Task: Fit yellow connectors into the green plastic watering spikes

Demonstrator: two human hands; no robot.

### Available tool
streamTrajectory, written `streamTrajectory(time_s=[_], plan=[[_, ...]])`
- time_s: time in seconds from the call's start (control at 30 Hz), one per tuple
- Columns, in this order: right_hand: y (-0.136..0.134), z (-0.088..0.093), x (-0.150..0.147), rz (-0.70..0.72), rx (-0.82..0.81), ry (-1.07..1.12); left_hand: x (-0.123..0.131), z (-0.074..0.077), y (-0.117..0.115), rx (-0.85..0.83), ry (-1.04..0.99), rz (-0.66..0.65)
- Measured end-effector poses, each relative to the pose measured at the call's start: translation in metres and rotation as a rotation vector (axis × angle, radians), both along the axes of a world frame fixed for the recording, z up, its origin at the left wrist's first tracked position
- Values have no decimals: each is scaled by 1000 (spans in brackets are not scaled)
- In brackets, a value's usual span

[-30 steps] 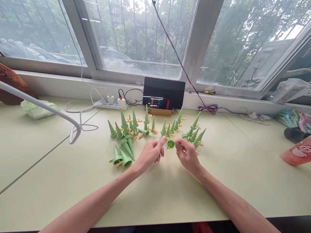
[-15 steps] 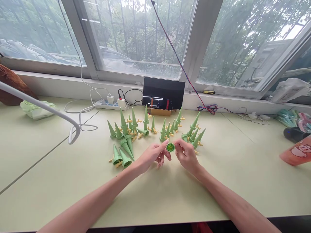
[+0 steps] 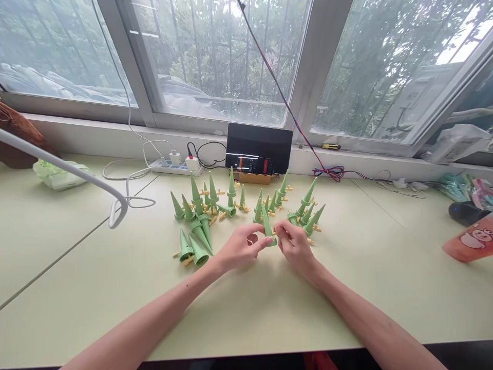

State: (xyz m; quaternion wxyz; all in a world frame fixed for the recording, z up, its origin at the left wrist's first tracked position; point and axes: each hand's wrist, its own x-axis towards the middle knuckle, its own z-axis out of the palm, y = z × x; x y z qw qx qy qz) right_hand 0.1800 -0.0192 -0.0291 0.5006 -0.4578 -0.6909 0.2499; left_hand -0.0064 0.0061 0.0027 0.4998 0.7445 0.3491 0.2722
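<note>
My left hand [image 3: 241, 248] grips a green plant watering spike [image 3: 267, 222] near its wide collar, with thumb and fingers on either side. The spike stands point up, leaning slightly left. At its collar a small yellow valve [image 3: 275, 234] shows, mostly hidden by the closed fingers of my right hand [image 3: 296, 247], which pinch it. Just behind my hands stand several more green spikes with yellow valves, such as a spike [image 3: 259, 210]. To the left, a spike [image 3: 198, 252] lies tilted with its open end toward me.
More spikes [image 3: 308, 208] stand to the right. At the back, a dark tablet [image 3: 259, 141] leans by the window, with a phone before it. A power strip [image 3: 165, 165] with cables lies left of it. A white curved bar [image 3: 77, 172] crosses the left; a red cup [image 3: 472, 240] is far right.
The held spike has turned from its open end facing me to point up. My left hand has rolled over with it; my right hand stays close beside it.
</note>
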Motion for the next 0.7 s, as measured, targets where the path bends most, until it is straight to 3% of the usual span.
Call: streamTrajectory(time_s=[0.27, 0.4, 0.53, 0.7], plan=[[2, 0, 1, -7, -13, -15, 3, -13, 0, 448, 22, 76], [2, 2, 0, -20, -15, -12, 2, -19, 0, 584, 42, 95], [1, 3, -2, -45, -26, 9, 3, -18, 0, 573, 47, 129], [-1, 4, -4, -110, -16, 31, 6, -6, -4, 398, 6, 254]])
